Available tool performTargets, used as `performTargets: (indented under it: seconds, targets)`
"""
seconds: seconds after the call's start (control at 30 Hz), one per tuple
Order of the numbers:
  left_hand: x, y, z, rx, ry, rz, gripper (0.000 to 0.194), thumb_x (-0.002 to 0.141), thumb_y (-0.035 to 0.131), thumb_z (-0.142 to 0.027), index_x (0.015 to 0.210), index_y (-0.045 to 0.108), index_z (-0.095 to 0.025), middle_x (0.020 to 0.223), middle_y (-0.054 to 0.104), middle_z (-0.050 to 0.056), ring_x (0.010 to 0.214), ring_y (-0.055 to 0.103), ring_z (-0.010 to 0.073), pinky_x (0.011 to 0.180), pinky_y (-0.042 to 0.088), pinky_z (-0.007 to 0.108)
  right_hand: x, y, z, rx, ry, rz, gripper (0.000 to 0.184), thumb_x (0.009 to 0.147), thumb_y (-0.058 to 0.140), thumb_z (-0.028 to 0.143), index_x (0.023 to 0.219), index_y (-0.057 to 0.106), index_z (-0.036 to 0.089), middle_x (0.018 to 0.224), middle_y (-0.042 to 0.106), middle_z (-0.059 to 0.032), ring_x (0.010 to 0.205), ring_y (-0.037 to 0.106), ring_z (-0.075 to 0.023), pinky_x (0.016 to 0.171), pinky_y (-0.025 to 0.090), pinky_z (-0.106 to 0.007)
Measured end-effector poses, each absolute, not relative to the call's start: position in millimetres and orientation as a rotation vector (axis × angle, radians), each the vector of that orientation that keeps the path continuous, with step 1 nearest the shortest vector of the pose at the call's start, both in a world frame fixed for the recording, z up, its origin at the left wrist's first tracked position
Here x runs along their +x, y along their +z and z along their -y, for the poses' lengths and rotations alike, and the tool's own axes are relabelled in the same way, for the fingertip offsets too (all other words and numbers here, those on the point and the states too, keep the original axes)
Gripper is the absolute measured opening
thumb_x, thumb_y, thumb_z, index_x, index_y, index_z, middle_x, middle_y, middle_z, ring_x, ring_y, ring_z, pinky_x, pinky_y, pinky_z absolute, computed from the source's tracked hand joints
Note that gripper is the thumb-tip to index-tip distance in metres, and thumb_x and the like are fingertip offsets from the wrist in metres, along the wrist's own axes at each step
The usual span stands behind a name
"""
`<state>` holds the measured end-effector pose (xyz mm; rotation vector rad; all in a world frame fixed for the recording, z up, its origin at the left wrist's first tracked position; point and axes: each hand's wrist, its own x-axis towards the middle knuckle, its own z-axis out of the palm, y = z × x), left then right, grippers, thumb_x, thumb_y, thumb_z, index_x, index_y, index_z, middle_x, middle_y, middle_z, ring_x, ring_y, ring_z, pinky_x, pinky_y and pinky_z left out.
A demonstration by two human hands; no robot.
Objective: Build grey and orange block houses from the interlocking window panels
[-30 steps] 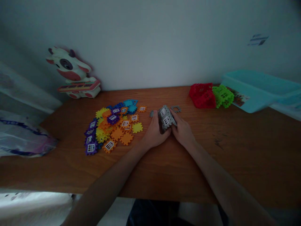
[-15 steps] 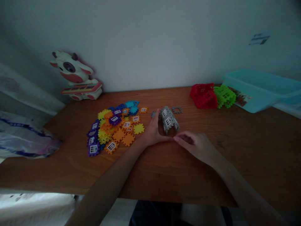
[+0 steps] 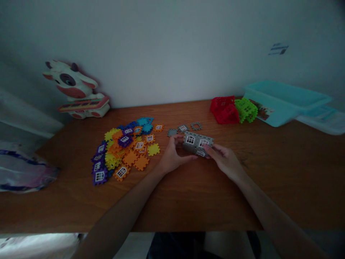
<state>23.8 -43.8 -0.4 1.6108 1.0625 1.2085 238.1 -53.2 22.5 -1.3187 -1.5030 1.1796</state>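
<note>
A grey block house made of interlocking tiles with white windows lies on its side on the wooden table. My left hand grips its left end with curled fingers. My right hand holds its right end, fingertips against the lower edge. Three loose grey tiles lie just behind the house.
A heap of purple, yellow, orange and blue tiles lies to the left. A red block house and a green one stand at the back right beside a light blue bin. A cow toy sits at the back left, a plastic bag at the left edge.
The grey house has been turned from upright onto its side. My right hand, which had let go and drawn back, has returned to the house's right end.
</note>
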Motion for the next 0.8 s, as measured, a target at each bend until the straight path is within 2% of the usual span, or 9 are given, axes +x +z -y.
performTargets:
  seconds: [0.13, 0.3, 0.5, 0.8]
  targets:
    - [28.5, -1.6, 42.1, 1.443, 1.212, -0.961, 0.083, 0.067, 0.091, -0.025, 0.128, 0.035, -0.021, 0.116, 0.072, 0.012, 0.112, 0.07, 0.0268, 0.103, 0.052, 0.049, 239.9, 22.1, 52.3, -1.296, 1.249, 1.486, 0.042, 0.084, 0.068, 0.06, 0.098, 0.08, 0.022, 0.096, 0.079, -0.0067, 0.082, 0.073, -0.0236, 0.078, 0.059, -0.038]
    - [23.9, -2.1, 38.6, 1.228, 1.115, -0.92, 0.087, 0.068, 0.09, -0.025, 0.133, 0.032, -0.02, 0.101, 0.076, 0.01, 0.089, 0.077, 0.0254, 0.085, 0.061, 0.044, 236.8, 22.0, 53.1, -1.228, 1.379, 1.473, 0.039, 0.081, 0.072, 0.058, 0.099, 0.079, 0.023, 0.099, 0.079, -0.0061, 0.083, 0.073, -0.0224, 0.079, 0.061, -0.039]
    - [32.2, 2.4, 40.6, 1.298, 1.161, -0.871, 0.102, 0.065, 0.09, -0.022, 0.148, 0.031, -0.021, 0.105, 0.075, 0.008, 0.095, 0.076, 0.0259, 0.085, 0.063, 0.041, 235.9, 19.4, 51.9, -1.193, 1.359, 1.408, 0.036, 0.079, 0.075, 0.054, 0.096, 0.075, 0.021, 0.099, 0.078, -0.0073, 0.083, 0.073, -0.021, 0.078, 0.062, -0.036]
    - [34.1, 3.2, 41.0, 1.368, 1.153, -1.032, 0.09, 0.067, 0.089, -0.02, 0.144, 0.042, -0.016, 0.098, 0.075, 0.007, 0.088, 0.075, 0.0234, 0.077, 0.063, 0.037, 234.5, 14.8, 49.9, -1.179, 1.353, 1.417, 0.036, 0.078, 0.075, 0.054, 0.095, 0.073, 0.022, 0.099, 0.078, -0.0074, 0.084, 0.073, -0.0227, 0.076, 0.063, -0.039]
